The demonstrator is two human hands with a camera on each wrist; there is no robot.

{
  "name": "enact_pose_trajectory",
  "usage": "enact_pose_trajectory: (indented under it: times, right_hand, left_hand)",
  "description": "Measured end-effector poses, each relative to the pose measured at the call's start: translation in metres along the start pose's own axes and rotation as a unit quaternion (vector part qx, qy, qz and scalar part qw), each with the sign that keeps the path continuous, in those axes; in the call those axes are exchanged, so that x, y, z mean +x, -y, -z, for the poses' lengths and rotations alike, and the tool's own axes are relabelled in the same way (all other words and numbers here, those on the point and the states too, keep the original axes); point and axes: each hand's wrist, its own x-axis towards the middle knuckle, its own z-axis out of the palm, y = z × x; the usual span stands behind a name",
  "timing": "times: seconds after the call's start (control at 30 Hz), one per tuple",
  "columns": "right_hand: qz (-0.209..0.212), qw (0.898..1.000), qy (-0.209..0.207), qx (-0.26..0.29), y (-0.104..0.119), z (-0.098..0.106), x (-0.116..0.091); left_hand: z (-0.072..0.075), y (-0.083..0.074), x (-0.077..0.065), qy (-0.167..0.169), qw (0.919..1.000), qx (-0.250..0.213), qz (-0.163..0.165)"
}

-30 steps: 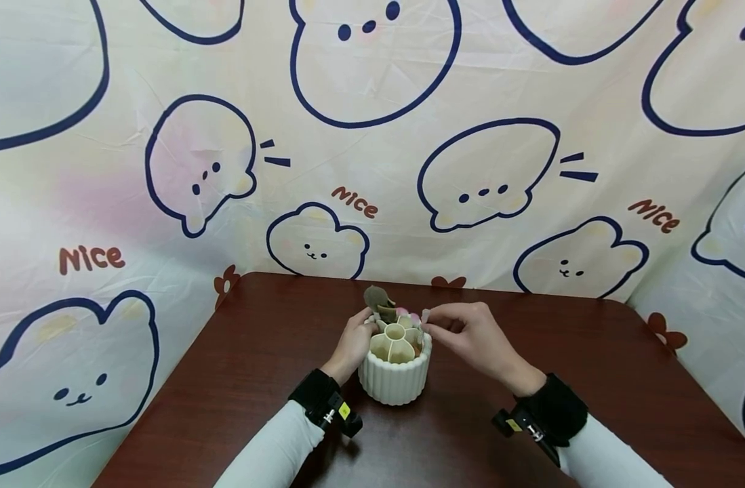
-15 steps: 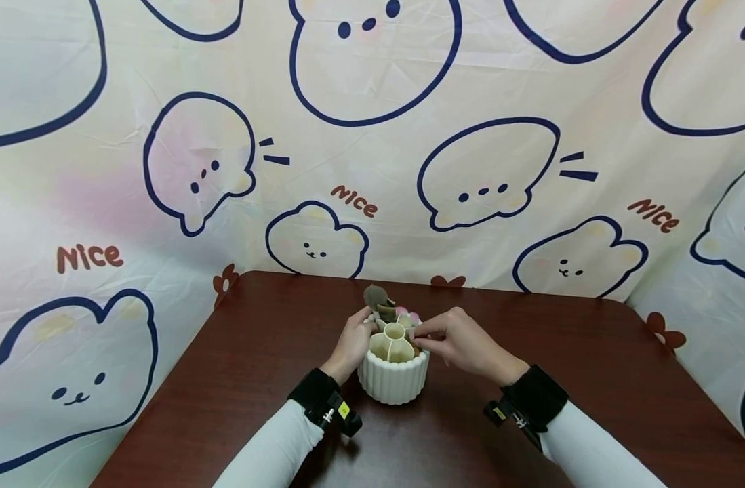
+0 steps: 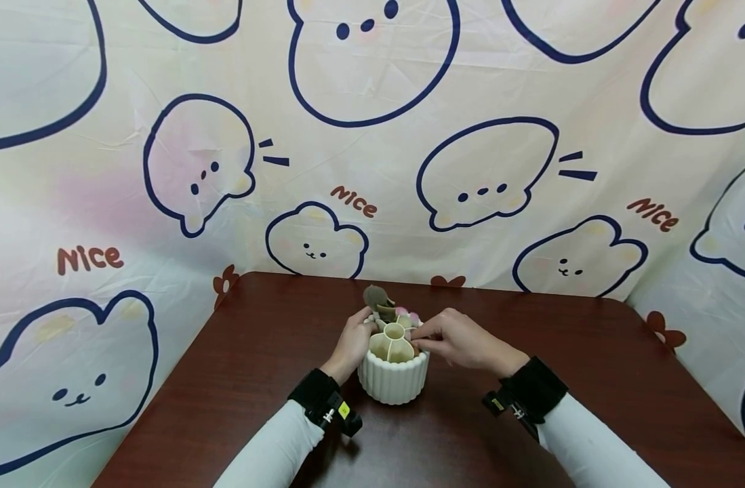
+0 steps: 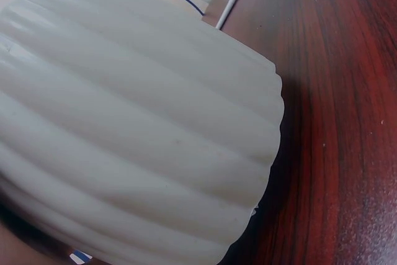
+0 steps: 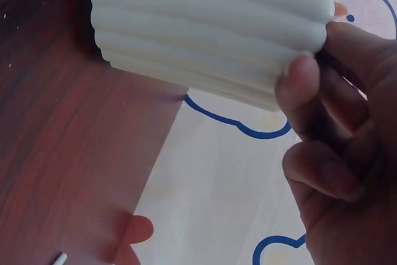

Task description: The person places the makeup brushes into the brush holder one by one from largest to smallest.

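Observation:
A white ribbed pot (image 3: 393,383) stands on the table, with a cream flower-shaped divider (image 3: 394,332) inside. My left hand (image 3: 350,344) grips its left rim. Beside those fingers, a grey-green object (image 3: 377,298) rises at the back, and small pink round pieces (image 3: 414,318) show at the back right. The fingertips of my right hand (image 3: 466,339) reach over the right rim into a compartment, so whatever they touch is hidden. In the right wrist view, its other fingers (image 5: 319,169) are curled outside the pot (image 5: 211,29). The pot's side (image 4: 136,110) fills most of the left wrist view.
The dark reddish-brown table (image 3: 238,379) ends at a cloth backdrop (image 3: 396,156) printed with cartoon faces. A thin white stick-like thing (image 4: 232,3) appears beyond the pot in the left wrist view. Each wrist wears a black band with a camera.
My right hand has moved left from the right rim, where it pinched a small pale piece, and its fingertips are now inside the pot. My left hand has stayed put.

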Motion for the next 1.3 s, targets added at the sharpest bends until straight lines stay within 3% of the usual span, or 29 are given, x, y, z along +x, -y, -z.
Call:
enact_pose_trajectory:
  times: [0.27, 0.53, 0.77, 0.97, 1.1, 1.3]
  right_hand:
    - [0.01, 1.0, 0.014, -0.018, 0.003, 0.007, -0.007]
    - [0.012, 0.998, -0.059, 0.006, 0.001, 0.031, -0.026]
    - [-0.091, 0.99, -0.094, -0.043, -0.015, 0.043, -0.057]
    - [-0.166, 0.984, -0.053, -0.022, -0.049, 0.037, -0.084]
    - [-0.245, 0.969, -0.02, 0.001, -0.071, 0.027, -0.101]
    - [-0.325, 0.945, -0.005, -0.022, -0.091, 0.015, -0.115]
  left_hand:
    - [0.0, -0.001, -0.001, -0.002, 1.0, -0.001, 0.001]
    - [0.0, -0.002, -0.001, 0.0, 0.9999, -0.011, 0.006]
    - [0.0, -0.002, -0.001, 0.0, 0.9999, -0.013, 0.004]
    - [0.0, -0.001, -0.002, -0.002, 0.9999, -0.015, 0.008]
    - [0.001, 0.0, -0.002, -0.002, 0.9998, -0.018, 0.006]
    - [0.0, -0.001, -0.001, -0.004, 0.9999, -0.015, 0.006]
